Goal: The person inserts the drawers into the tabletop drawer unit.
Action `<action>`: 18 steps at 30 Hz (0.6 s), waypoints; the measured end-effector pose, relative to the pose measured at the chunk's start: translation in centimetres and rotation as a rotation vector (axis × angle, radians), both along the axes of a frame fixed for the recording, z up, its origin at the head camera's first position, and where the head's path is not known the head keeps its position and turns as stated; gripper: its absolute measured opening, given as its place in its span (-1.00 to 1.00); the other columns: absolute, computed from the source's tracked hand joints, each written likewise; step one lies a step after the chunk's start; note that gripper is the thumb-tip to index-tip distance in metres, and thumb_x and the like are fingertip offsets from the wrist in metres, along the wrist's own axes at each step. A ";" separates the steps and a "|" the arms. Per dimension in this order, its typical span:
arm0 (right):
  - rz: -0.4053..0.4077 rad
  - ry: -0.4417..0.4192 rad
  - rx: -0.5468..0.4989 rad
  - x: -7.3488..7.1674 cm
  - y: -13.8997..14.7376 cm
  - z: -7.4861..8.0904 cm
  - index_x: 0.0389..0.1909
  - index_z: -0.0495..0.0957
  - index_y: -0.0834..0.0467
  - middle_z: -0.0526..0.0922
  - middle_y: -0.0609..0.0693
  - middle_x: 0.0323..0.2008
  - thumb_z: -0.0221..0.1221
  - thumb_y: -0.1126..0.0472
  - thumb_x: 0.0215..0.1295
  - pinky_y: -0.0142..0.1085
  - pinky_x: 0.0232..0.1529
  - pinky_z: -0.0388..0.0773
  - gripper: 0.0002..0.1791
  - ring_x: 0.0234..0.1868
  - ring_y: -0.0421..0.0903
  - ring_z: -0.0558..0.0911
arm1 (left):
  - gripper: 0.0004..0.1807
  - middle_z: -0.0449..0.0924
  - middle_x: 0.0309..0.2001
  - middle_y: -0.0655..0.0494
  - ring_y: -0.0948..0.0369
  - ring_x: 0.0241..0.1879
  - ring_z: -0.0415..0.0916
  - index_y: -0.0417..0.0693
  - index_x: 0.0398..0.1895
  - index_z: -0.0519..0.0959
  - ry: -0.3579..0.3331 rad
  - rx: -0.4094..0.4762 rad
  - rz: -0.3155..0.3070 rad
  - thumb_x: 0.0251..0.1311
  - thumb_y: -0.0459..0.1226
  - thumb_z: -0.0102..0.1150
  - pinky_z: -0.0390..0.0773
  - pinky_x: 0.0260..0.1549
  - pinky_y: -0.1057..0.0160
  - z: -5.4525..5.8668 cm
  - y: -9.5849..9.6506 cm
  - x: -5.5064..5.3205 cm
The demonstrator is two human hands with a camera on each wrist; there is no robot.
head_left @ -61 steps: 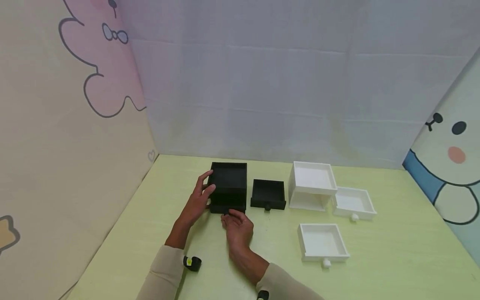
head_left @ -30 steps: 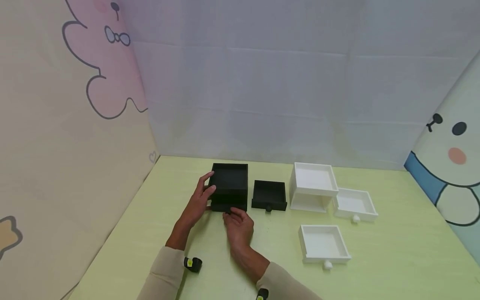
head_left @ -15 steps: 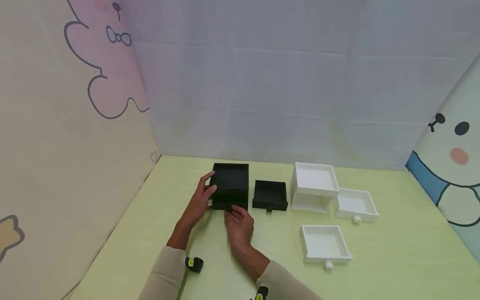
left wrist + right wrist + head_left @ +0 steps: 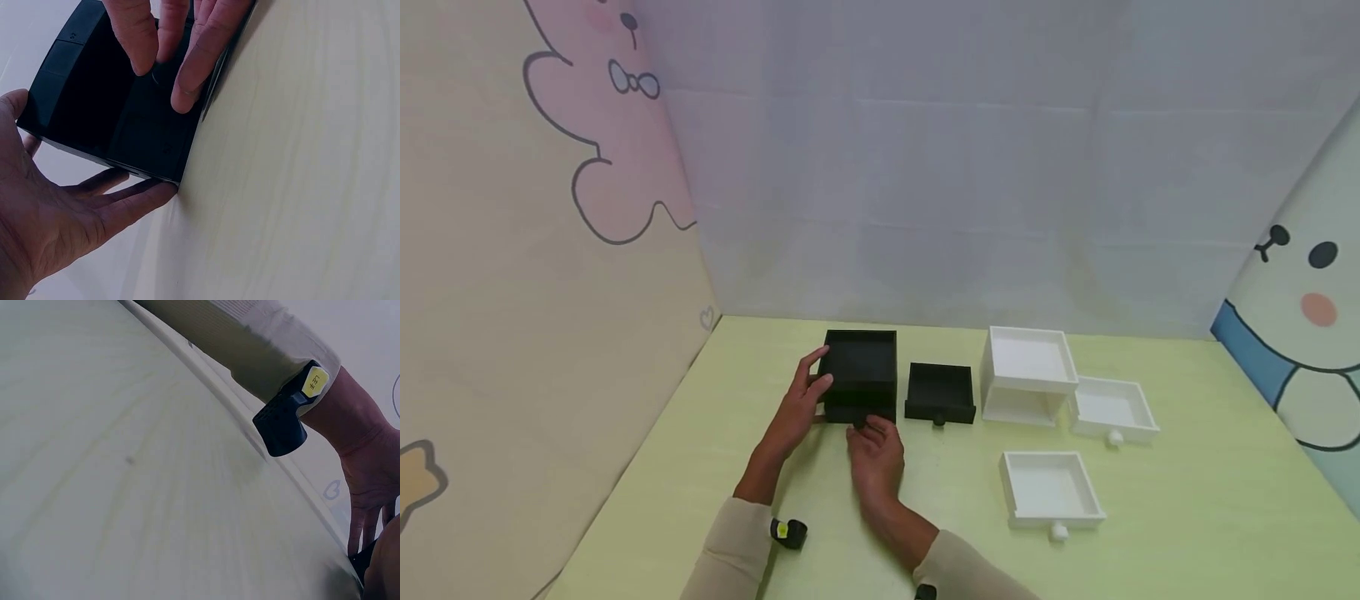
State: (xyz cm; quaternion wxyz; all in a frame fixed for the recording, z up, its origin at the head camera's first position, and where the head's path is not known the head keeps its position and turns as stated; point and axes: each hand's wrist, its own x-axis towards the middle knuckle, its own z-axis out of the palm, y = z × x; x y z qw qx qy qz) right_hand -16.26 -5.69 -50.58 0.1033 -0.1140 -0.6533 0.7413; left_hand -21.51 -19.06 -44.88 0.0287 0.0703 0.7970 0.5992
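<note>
My right hand [image 4: 877,462] pinches the knob [image 4: 860,423] of the lower drawer [image 4: 841,414] between thumb and fingers, and that drawer sits in the bottom slot of the black box [image 4: 859,358], just beyond my fingertips. Two seconds ago its front stuck out a little from the box; now it lies close to flush, and my right hand has gone forward with it. Over the last half second I see hardly any change. My left hand [image 4: 793,414] stays where it was, fingers spread along the box's left side and thumb touching the upper front edge. Above the drawer, the upper slot is a dark opening. The loose black drawer [image 4: 940,393] lies where it did, beyond my right hand and to its right, just beside the box. Further right of that hand are the white box [image 4: 1030,354], one white drawer [image 4: 1108,404] close against its right side, and another white drawer [image 4: 1048,485] nearer me, all unmoved on the table [image 4: 955,492].
</note>
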 end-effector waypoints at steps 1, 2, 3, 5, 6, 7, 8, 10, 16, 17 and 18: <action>-0.006 0.012 0.001 0.1 0.0 0.0 0.00 0.48 0.38 0.68 0.29 -0.12 0.33 0.35 0.22 -0.24 -0.15 0.62 -0.63 -0.12 0.12 0.72 | -0.42 0.13 0.46 -0.22 -0.13 0.39 0.19 0.20 0.57 0.06 0.001 0.006 0.003 0.56 -0.09 -0.13 0.23 0.26 -0.27 -0.4 -0.1 -0.2; -0.014 0.020 0.003 0.2 -0.1 0.0 -0.01 0.47 0.38 0.68 0.28 -0.13 0.33 0.36 0.22 -0.27 -0.16 0.61 -0.63 -0.13 0.12 0.72 | -0.42 0.15 0.45 -0.21 -0.12 0.39 0.20 0.24 0.56 0.06 0.003 0.011 0.007 0.55 -0.08 -0.12 0.25 0.25 -0.28 -0.8 -0.1 -0.4; -0.021 0.028 0.008 0.2 -0.1 -0.1 -0.03 0.45 0.38 0.69 0.28 -0.14 0.33 0.36 0.22 -0.30 -0.18 0.61 -0.64 -0.13 0.13 0.72 | -0.42 0.14 0.45 -0.20 -0.12 0.39 0.20 0.26 0.56 0.06 0.007 0.013 0.011 0.55 -0.06 -0.12 0.25 0.24 -0.28 -1.3 -0.2 -0.7; -0.035 0.041 0.007 0.2 -0.1 -0.2 -0.05 0.43 0.38 0.68 0.28 -0.16 0.32 0.36 0.23 -0.35 -0.20 0.59 -0.65 -0.14 0.14 0.71 | -0.42 0.15 0.44 -0.18 -0.13 0.39 0.20 0.34 0.55 0.07 0.004 0.030 0.014 0.54 -0.03 -0.10 0.30 0.20 -0.30 -2.2 -0.3 -1.1; -0.042 0.040 0.014 0.2 -0.1 -0.2 -0.06 0.43 0.38 0.69 0.27 -0.16 0.32 0.36 0.23 -0.38 -0.21 0.57 -0.65 -0.14 0.14 0.71 | -0.42 0.18 0.43 -0.18 -0.12 0.38 0.22 0.37 0.54 0.08 0.008 0.033 0.017 0.53 -0.01 -0.09 0.32 0.18 -0.31 -2.5 -0.3 -1.2; -0.048 0.039 0.021 0.2 -0.1 -0.2 -0.06 0.43 0.37 0.69 0.27 -0.17 0.32 0.36 0.23 -0.40 -0.21 0.57 -0.66 -0.14 0.14 0.72 | -0.43 0.19 0.42 -0.18 -0.13 0.37 0.23 0.39 0.53 0.08 0.012 0.032 0.019 0.53 0.00 -0.09 0.34 0.17 -0.31 -2.7 -0.2 -1.3; -0.052 0.035 0.030 0.2 -0.1 -0.3 -0.06 0.44 0.37 0.69 0.26 -0.17 0.32 0.35 0.24 -0.41 -0.21 0.56 -0.67 -0.13 0.14 0.72 | -0.43 0.21 0.41 -0.18 -0.13 0.36 0.24 0.41 0.53 0.09 0.016 0.029 0.021 0.52 0.02 -0.09 0.35 0.15 -0.32 -2.8 -0.2 -1.3; -0.051 0.032 0.038 0.2 -0.1 -0.3 -0.06 0.43 0.37 0.69 0.27 -0.16 0.31 0.35 0.24 -0.39 -0.21 0.57 -0.67 -0.13 0.14 0.72 | -0.43 0.21 0.40 -0.19 -0.14 0.36 0.24 0.41 0.53 0.09 0.013 0.032 0.019 0.52 0.02 -0.08 0.36 0.13 -0.33 -2.8 -0.2 -1.3; -0.041 0.019 0.052 0.3 -0.2 -0.4 -0.05 0.42 0.38 0.69 0.26 -0.16 0.29 0.38 0.25 -0.18 -0.13 0.63 -0.68 -0.13 0.14 0.72 | -0.41 0.15 0.44 -0.18 -0.15 0.39 0.21 0.36 0.54 0.07 0.001 0.021 0.013 0.53 -0.01 -0.09 0.37 0.13 -0.33 -2.0 -0.3 -0.9; -0.039 0.012 0.056 0.3 -0.2 -0.4 -0.05 0.42 0.38 0.69 0.25 -0.16 0.28 0.38 0.26 -0.17 -0.12 0.63 -0.68 -0.13 0.13 0.72 | -0.42 0.17 0.43 -0.17 -0.14 0.38 0.22 0.40 0.53 0.08 0.007 0.021 0.018 0.52 0.01 -0.08 0.39 0.11 -0.32 -2.1 -0.3 -0.9; -0.037 0.007 0.054 0.3 -0.2 -0.4 -0.05 0.42 0.38 0.69 0.25 -0.15 0.28 0.38 0.26 -0.17 -0.12 0.63 -0.68 -0.12 0.13 0.72 | -0.43 0.20 0.41 -0.15 -0.13 0.36 0.24 0.46 0.52 0.10 0.015 0.026 0.025 0.50 0.05 -0.07 0.41 0.09 -0.32 -2.4 -0.4 -1.0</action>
